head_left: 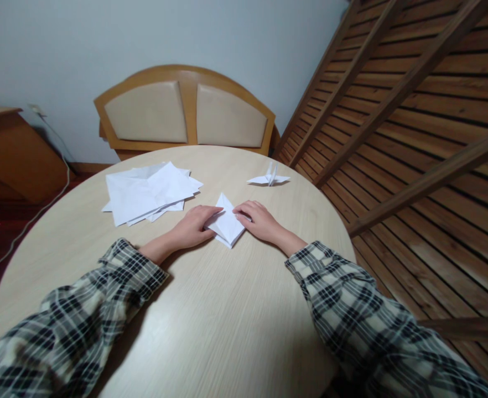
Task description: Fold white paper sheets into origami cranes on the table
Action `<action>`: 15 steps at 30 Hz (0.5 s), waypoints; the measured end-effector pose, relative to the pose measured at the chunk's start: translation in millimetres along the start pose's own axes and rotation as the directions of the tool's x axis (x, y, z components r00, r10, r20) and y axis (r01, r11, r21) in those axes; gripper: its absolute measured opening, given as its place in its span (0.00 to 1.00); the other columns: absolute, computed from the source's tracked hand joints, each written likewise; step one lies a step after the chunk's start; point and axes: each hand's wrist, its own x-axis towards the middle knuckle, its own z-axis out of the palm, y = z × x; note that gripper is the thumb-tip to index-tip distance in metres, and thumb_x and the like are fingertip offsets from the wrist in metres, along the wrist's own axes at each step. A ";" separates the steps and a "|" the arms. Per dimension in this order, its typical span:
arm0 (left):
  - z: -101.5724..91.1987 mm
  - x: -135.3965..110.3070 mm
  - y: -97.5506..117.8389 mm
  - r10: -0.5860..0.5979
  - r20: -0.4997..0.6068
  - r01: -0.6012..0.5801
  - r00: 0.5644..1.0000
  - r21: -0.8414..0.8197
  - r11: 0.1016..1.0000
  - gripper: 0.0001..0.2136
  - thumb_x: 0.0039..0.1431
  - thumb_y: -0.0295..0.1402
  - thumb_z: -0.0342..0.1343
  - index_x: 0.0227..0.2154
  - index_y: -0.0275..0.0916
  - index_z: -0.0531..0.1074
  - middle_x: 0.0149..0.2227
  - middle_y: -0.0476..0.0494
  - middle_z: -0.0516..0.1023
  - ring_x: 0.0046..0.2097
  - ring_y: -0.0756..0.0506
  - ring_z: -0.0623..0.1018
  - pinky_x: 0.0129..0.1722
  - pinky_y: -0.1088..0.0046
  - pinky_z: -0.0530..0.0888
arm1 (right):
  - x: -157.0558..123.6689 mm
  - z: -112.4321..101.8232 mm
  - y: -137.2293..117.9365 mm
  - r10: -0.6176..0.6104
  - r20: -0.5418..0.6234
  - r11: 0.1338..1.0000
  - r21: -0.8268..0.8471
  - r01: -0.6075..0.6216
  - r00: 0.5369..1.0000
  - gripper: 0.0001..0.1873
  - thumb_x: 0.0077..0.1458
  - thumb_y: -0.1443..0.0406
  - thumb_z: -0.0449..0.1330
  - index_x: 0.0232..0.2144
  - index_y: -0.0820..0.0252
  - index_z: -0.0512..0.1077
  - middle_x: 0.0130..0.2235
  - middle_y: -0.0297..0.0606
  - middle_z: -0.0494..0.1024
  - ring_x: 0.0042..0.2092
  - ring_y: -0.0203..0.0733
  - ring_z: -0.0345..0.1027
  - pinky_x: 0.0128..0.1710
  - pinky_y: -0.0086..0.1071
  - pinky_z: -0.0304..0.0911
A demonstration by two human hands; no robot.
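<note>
A folded white sheet of paper (228,225), diamond-shaped with layered flaps, lies on the round table between my hands. My left hand (195,225) closes on its left corner, thumb and fingers at the edge. At the right corner, my right hand (259,220) has its fingers bent in and pinching the paper's edge. One point of the diamond faces away from me and another faces toward me. Beyond my right hand stands a finished white paper crane (270,177) with its wings spread.
Several loose white sheets (138,193) lie in an overlapping pile at the left of the pale wooden table (211,320). A padded wooden headboard (192,105) stands behind it. Wooden slats (418,143) rise at the right; a cable (32,218) runs along the floor at left.
</note>
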 end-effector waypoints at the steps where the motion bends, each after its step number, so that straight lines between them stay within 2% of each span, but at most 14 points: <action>1: 0.4 0.1 0.1 -0.001 -0.003 0.001 1.000 0.003 1.000 0.27 0.51 0.30 0.53 0.57 0.37 0.66 0.56 0.34 0.73 0.56 0.36 0.72 0.57 0.53 0.66 | 0.1 -0.2 0.1 0.000 0.004 1.000 0.000 0.000 1.000 0.12 0.65 0.62 0.51 0.43 0.56 0.74 0.44 0.40 0.76 0.48 0.43 0.65 0.51 0.40 0.57; 8: 0.2 0.2 2.8 -0.028 -0.018 0.028 0.999 -0.018 0.999 0.24 0.53 0.29 0.53 0.56 0.37 0.67 0.55 0.34 0.74 0.54 0.36 0.72 0.56 0.51 0.67 | 0.8 -0.5 0.2 0.005 0.022 1.000 0.002 -0.005 1.000 0.21 0.68 0.57 0.45 0.40 0.55 0.77 0.44 0.41 0.75 0.47 0.44 0.65 0.50 0.40 0.58; 15: 0.5 0.9 2.9 -0.052 -0.031 0.051 0.998 -0.039 0.998 0.22 0.55 0.26 0.50 0.54 0.38 0.69 0.53 0.36 0.75 0.55 0.38 0.73 0.57 0.51 0.68 | -0.5 -3.0 -3.6 -0.005 0.009 1.000 0.020 0.005 1.000 0.30 0.67 0.48 0.38 0.42 0.54 0.77 0.43 0.40 0.76 0.47 0.44 0.66 0.51 0.40 0.57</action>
